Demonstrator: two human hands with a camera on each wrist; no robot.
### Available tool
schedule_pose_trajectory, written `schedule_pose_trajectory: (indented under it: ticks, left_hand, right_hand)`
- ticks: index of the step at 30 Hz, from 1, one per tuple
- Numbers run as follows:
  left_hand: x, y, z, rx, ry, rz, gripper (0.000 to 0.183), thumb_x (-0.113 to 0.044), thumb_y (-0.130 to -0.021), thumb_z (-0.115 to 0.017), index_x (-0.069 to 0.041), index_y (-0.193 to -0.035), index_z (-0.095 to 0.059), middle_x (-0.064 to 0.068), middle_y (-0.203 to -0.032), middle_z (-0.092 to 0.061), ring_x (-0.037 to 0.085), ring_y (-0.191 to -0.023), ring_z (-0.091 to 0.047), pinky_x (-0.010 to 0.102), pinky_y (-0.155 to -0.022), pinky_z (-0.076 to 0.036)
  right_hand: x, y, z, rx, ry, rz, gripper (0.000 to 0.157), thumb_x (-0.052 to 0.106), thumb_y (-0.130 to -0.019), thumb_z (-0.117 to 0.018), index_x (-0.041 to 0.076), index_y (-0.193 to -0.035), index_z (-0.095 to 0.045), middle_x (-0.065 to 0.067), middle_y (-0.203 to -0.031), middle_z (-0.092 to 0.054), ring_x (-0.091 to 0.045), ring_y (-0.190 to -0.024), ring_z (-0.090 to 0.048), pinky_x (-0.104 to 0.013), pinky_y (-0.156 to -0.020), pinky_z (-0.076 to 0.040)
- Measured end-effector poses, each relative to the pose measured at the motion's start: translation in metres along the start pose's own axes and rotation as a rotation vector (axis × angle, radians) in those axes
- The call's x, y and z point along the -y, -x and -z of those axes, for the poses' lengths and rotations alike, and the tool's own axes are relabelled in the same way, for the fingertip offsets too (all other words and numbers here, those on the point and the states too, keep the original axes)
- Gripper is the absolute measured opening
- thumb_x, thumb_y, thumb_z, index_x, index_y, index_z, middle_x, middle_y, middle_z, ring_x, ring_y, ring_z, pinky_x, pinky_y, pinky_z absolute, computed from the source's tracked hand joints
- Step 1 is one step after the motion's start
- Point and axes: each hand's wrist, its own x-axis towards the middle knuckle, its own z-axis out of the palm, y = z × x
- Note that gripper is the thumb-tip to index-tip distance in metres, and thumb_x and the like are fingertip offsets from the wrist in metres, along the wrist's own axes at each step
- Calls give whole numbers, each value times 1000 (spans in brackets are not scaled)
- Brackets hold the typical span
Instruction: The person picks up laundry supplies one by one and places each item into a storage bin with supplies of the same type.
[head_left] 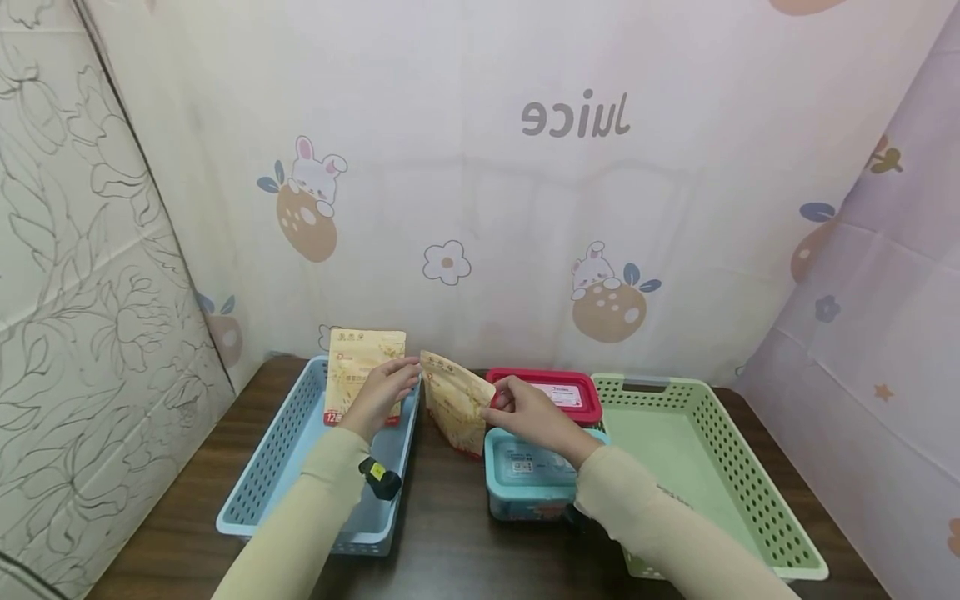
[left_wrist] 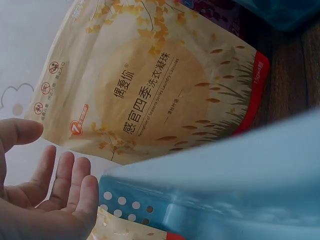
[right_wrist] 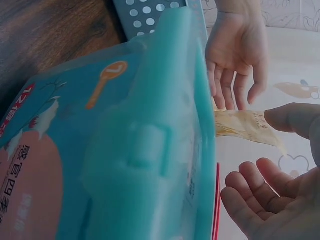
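A cream pouch of laundry capsules stands on the table between the two baskets, its red bottom edge down. At its top left corner is my left hand, fingers loosely bent, with thumb and fingertips spread apart in the left wrist view. My right hand is around the top right corner. In the right wrist view a gap shows between its thumb and curved fingers, with the pouch edge in between. A second cream pouch stands upright at the far end of the blue basket, partly behind my left hand.
Under my right forearm sits a teal-lidded box, with a red-lidded box behind it. A green basket stands on the right. The patterned curtain hangs behind the dark wooden table.
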Motion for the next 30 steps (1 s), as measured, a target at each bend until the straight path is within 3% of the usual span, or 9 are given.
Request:
schedule_pose_trajectory:
  ticks: [10, 15, 21, 30]
  left_hand:
    - [2, -6, -3, 52, 34, -8, 49, -16, -100, -59, 2, -145, -47, 22, -152, -40, 36, -138, -42, 45, -116, -32]
    - [2, -7, -4, 69, 38, 11, 50, -16, -102, -56, 3, -146, -43, 23, -153, -39, 37, -140, -39, 45, -118, -29]
    - [3, -10, -5, 64, 22, 30, 48, -18, -103, -55, 3, -145, -45, 22, -153, -40, 37, -141, -38, 45, -118, -29]
    - [6, -14, -6, 51, 13, 34, 46, -18, -102, -55, 3, -142, -49, 21, -152, -41, 36, -140, -39, 45, -117, -30]
  right_hand:
    - [-1, -2, -2, 10, 19, -2, 43, 29, -88, -77, 7, -119, -59, -1, -94, -61, -17, -85, -59, -31, -72, -57]
    - [-1, -2, -2, 20, 41, 7, 33, 28, -89, -76, 9, -112, -61, 0, -91, -62, -17, -84, -59, -31, -71, -56]
    - [-2, -4, -3, 30, 58, 20, 21, 26, -92, -74, 11, -104, -65, 2, -90, -64, -16, -84, -60, -32, -74, -57]
    - [-2, -4, -3, 12, 64, 18, 15, 25, -92, -74, 13, -100, -67, 3, -88, -66, -16, -83, -61, -33, -76, -58]
